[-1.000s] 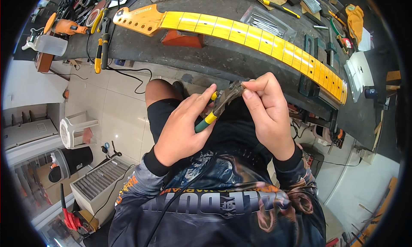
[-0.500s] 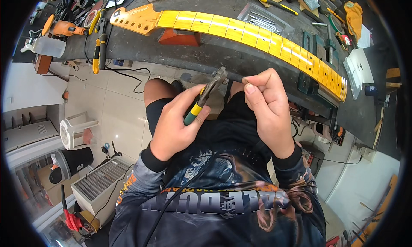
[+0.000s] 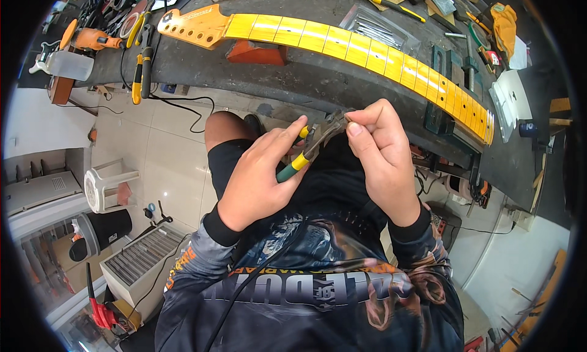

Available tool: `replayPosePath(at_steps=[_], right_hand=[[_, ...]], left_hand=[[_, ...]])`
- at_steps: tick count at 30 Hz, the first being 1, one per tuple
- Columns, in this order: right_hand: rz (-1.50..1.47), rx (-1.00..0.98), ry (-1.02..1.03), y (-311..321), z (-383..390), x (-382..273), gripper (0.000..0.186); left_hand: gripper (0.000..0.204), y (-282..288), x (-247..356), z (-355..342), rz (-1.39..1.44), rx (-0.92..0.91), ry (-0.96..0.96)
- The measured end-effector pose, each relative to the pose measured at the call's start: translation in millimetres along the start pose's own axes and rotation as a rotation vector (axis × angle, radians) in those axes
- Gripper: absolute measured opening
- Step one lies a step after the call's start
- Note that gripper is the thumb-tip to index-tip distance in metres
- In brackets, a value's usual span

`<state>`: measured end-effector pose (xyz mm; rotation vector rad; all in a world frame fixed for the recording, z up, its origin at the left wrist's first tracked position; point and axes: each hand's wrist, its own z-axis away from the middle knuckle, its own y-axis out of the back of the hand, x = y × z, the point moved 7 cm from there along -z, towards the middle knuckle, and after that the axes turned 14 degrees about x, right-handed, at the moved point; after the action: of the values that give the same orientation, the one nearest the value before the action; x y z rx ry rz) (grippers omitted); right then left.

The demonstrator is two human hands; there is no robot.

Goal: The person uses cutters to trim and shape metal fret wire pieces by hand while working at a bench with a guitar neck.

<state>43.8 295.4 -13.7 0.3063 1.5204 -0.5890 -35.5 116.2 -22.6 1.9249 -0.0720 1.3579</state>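
My left hand (image 3: 263, 168) is wrapped round pliers (image 3: 315, 145) with green and yellow handles, their metal jaws pointing up and to the right. The jaws reach the fingertips of my right hand (image 3: 385, 156), which is pinched. Between thumb and forefinger there is a small thin piece; its kind is too small to make out. Whether the jaws touch it I cannot tell. Beyond my hands a guitar neck (image 3: 333, 37) with a yellow fretted fingerboard lies across the workbench, its headstock at the left. An orange-red support block (image 3: 257, 53) sits under it near the headstock.
The dark workbench (image 3: 202, 64) spans the far side. On it are an orange power tool (image 3: 92, 41), more yellow-handled pliers (image 3: 142, 77), a plastic tray of metal strips (image 3: 379, 31) and a green vise (image 3: 443, 67). A white stool (image 3: 104, 187) stands on the floor at left.
My left hand has moved right with the pliers, bringing the jaws up to my right fingertips. The pliers' handles have spread apart. My right hand has stayed almost still.
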Motion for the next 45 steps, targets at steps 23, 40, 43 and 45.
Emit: replayPosePath(at_steps=[23,40,43,45], right_hand=[[0.098,0.032,0.122,6,-4,8,0.006],[0.115,0.039,0.153,8,-1,7,0.006],[0.138,0.024,0.156,9,-2,9,0.006],[0.117,0.03,0.169,7,-1,11,0.006]], left_hand=[[0.044,-19,-10,8,0.128,-0.041,0.085],[0.054,-11,-4,2,-0.017,-0.014,-0.004],[0.047,-11,-4,4,0.012,0.021,-0.039],[0.043,-12,-8,6,0.014,0.031,-0.041]])
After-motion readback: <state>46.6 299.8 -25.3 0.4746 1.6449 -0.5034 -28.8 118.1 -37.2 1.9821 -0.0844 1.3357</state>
